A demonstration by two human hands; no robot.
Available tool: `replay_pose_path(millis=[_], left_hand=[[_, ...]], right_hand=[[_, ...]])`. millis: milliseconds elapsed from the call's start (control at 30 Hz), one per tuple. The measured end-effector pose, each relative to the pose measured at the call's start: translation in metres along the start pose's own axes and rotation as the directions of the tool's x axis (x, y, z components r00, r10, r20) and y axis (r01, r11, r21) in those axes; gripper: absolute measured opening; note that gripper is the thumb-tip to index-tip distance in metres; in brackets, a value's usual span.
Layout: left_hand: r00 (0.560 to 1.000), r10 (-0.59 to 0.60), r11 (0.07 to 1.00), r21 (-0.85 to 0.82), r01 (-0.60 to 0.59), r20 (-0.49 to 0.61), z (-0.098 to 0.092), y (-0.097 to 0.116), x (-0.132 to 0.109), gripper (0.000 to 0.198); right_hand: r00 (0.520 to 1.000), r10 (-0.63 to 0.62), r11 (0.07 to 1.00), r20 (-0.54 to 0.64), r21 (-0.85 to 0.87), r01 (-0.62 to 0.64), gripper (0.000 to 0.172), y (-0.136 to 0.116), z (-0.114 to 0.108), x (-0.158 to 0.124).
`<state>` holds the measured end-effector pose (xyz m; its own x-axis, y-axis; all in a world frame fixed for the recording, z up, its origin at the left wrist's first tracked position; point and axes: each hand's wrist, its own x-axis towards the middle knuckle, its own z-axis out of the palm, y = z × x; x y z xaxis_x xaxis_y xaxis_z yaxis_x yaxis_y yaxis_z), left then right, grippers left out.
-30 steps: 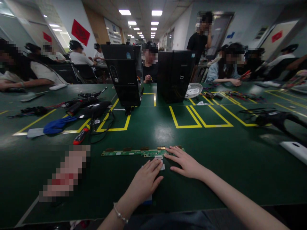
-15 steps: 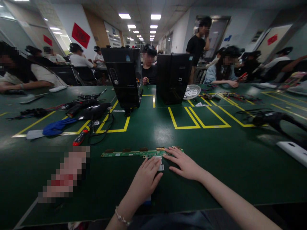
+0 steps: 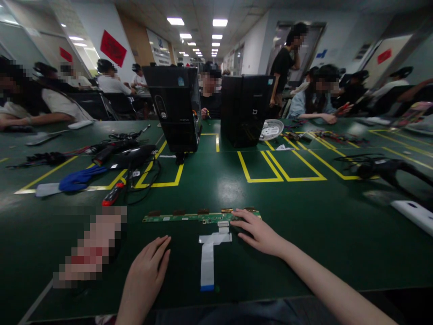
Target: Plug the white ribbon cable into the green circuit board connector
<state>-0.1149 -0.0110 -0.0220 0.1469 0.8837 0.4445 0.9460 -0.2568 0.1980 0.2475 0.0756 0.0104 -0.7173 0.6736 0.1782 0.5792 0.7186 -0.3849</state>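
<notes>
Now left hand (image 3: 145, 276) off ribbon cable (image 3: 207, 264)

Two bare hands are shown, the left hand (image 3: 144, 275) at the near left and the right hand (image 3: 260, 232) farther right, the latter followed by a long unsleeved forearm (image 3: 338, 289), with dark blue-grey clothing (image 3: 219, 312) seen along the near edge.
</notes>
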Motion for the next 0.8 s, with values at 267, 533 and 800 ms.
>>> replay_pose_path(millis=[267,533,800], left_hand=[[0.999,-0.024,1.0,-0.002,0.025,0.04,0.003,-0.001,0.003,0.042],[0.995,-0.078,0.996,-0.041,0.081,0.062,0.003,0.002,0.007,0.04],[0.996,-0.067,0.997,-0.034,0.069,0.059,0.003,0.001,0.007,0.04]], right_hand=[[0.994,0.015,1.0,0.108,-0.005,-0.015,0.051,-0.017,-0.002,0.014],[0.986,-0.023,1.0,0.166,0.009,0.022,0.06,-0.02,-0.005,0.011],[0.977,0.006,1.0,0.214,-0.02,-0.002,0.06,-0.023,-0.005,0.012]])
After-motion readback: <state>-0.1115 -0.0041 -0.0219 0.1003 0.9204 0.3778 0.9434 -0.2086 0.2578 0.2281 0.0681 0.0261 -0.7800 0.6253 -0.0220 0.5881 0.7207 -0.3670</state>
